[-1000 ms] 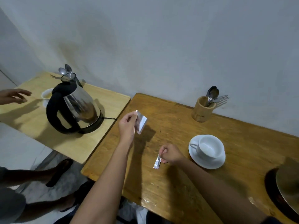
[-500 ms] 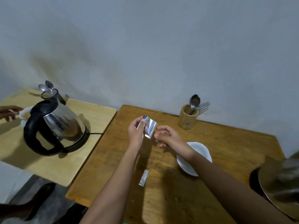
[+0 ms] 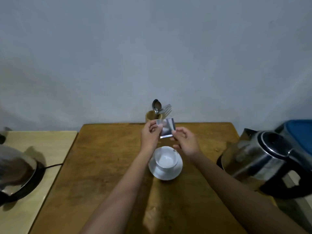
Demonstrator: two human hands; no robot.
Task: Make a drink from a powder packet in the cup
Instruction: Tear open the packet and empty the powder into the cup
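Both my hands hold a small silver powder packet [image 3: 167,127] up above the far middle of the brown wooden table [image 3: 104,166]. My left hand [image 3: 150,135] pinches its left edge. My right hand [image 3: 184,141] pinches its lower right corner. Just nearer to me than the hands, a white cup [image 3: 166,159] stands upright on a white saucer [image 3: 173,173]; its inside looks plain white. The packet is beyond the cup, not over it.
A wooden holder [image 3: 151,116] with a spoon [image 3: 156,105] and fork stands at the wall behind the packet. A steel kettle [image 3: 263,159] with a black handle sits at the table's right edge. Another kettle [image 3: 15,168] sits on the pale table at left.
The view has swung right, centring the cup. My right hand has taken hold of the packet beside my left. The torn strip on the table is out of sight.
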